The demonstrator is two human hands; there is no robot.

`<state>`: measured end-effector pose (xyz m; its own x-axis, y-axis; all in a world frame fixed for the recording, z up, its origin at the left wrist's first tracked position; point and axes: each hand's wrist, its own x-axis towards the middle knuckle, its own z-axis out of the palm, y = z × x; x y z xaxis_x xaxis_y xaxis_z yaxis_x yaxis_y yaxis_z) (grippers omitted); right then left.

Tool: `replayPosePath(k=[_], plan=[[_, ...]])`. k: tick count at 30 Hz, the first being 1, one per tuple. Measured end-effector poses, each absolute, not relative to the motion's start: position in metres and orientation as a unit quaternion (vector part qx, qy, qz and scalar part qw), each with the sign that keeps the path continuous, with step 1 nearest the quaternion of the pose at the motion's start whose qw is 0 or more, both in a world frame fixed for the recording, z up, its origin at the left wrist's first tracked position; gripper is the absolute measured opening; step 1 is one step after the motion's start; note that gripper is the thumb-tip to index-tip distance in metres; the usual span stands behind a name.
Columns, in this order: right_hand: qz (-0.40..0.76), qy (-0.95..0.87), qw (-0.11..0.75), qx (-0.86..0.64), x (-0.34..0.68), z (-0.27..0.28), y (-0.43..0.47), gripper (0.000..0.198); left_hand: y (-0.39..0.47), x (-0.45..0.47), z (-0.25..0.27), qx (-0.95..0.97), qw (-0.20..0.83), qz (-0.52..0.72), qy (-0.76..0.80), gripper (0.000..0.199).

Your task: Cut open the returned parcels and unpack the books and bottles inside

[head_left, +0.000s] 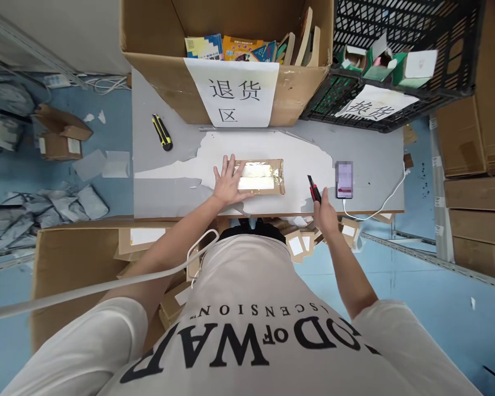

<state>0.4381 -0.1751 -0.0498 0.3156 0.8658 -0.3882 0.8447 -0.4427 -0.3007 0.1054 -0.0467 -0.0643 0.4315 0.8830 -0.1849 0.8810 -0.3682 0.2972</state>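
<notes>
A flat brown cardboard parcel (278, 184), with white labels and shiny clear tape, lies on the worktable. My left hand (227, 184) rests flat on the parcel's left end, its fingers spread. To the right, over the table's front edge, my right hand (325, 214) is closed around a red and black box cutter (314, 191). The cutter points up and away from me, apart from the parcel. Just right of it lies a phone (345, 180) with a lit screen and a white cable plugged in.
A cardboard box (169, 77) of books and a black plastic crate (325, 104) with small green boxes stand along the back. A yellow and black box cutter (162, 132) lies at the left of the table (375, 154). A large open carton (66, 264) with parcels sits below left.
</notes>
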Motion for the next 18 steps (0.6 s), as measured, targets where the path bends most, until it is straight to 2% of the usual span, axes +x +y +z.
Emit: replayPosePath(k=[7,10,14,18], plan=[[0.174,-0.56,-0.012,-0.81,0.414,-0.13,-0.15,0.06,-0.078,0.104,-0.058,0.86,0.164,0.01,0.483,0.077],[0.178,-0.558,-0.039,-0.81,0.412,-0.141,-0.153,0.06,-0.107,0.104,-0.057,0.885,0.175,0.001,0.43,0.072],[0.154,-0.578,-0.023,-0.801,0.41,-0.133,-0.15,0.059,-0.129,0.106,-0.059,0.877,0.182,0.004,0.444,0.074],[0.112,-0.667,0.076,-0.733,0.4,-0.092,-0.109,0.064,-0.128,0.109,-0.06,0.866,0.189,0.013,0.462,0.077]])
